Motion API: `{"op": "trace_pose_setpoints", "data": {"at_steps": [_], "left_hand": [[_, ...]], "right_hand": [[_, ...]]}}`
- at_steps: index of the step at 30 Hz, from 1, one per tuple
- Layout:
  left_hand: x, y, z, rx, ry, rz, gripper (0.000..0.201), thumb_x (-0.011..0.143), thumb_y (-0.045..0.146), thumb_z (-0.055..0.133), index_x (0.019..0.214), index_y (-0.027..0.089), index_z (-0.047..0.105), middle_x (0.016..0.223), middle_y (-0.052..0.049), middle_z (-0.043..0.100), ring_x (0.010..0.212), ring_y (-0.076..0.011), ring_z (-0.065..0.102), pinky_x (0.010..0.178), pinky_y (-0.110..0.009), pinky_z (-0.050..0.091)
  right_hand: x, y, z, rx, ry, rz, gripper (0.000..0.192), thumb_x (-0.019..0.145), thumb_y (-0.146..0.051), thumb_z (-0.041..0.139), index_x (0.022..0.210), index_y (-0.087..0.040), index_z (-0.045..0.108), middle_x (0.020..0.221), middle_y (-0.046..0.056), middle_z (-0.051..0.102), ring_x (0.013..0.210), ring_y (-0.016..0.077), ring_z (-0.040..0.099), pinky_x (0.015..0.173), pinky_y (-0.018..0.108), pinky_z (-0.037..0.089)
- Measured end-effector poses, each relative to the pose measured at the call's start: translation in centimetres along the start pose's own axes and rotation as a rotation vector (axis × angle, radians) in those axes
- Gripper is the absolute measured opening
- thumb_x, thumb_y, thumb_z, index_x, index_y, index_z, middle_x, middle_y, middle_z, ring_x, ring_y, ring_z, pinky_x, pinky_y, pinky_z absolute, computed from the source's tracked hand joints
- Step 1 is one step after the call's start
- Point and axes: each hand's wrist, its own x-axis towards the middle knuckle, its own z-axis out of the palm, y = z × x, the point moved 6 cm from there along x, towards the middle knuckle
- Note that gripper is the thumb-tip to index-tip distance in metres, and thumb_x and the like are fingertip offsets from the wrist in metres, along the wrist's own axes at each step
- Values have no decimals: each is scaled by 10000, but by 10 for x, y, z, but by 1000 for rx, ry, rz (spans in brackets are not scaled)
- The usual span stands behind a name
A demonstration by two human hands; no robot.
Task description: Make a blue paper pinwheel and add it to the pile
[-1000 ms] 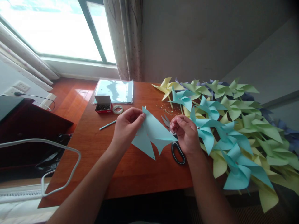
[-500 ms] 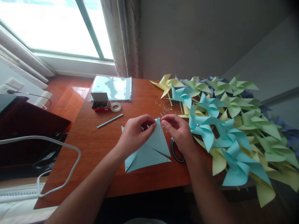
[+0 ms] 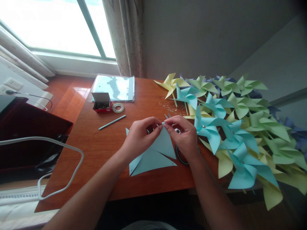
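A light blue paper square (image 3: 151, 161), slit inward from its corners, lies on the wooden table below my hands. Small holes show at some of its corner points. My left hand (image 3: 144, 131) pinches the far corner of this paper between thumb and fingertips. Right beside it, my right hand (image 3: 181, 131) has its thumb and fingers closed at the same corner; whether it also holds something small is hidden. Scissors (image 3: 181, 156) lie partly under my right hand, blades pointing away and one black handle loop showing.
Finished paper pinwheels (image 3: 236, 137) in blue, green, yellow and purple crowd the right side. Tiny bits (image 3: 169, 107) are scattered near them. At the left are a paper stick (image 3: 112, 122), a tape roll (image 3: 118, 108), a small red box (image 3: 102, 105) and a blue paper pack (image 3: 114, 88).
My right hand has moved left to meet my left hand at the paper's far corner. The gap between the fingertips has closed.
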Motion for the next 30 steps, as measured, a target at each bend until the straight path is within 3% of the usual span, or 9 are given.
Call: {"op": "trace_pose_setpoints", "data": {"at_steps": [15,22,30], "left_hand": [[2,-7,-1,-265,-1,-95,116,850,289,684,867,179,713,780,-31,661,695,-144,557,587,-221,415],[1,-6,0,-203,-12,-51,123,848,298,688,853,179,720,784,-42,674,726,-163,588,622,-241,456],[0,3,0,34,4,17,81,852,209,648,816,177,713,707,-10,662,603,-114,514,532,-217,365]], "right_hand": [[-3,-7,0,-101,13,-131,125,904,-187,686,913,-295,750,910,24,688,844,192,658,689,327,566],[-2,-10,-1,-139,20,-122,101,909,-204,675,909,-289,729,916,26,701,792,190,648,666,334,556],[-3,-8,-1,-79,18,-57,84,910,-198,650,860,-262,672,870,18,678,820,195,639,709,336,532]]}}
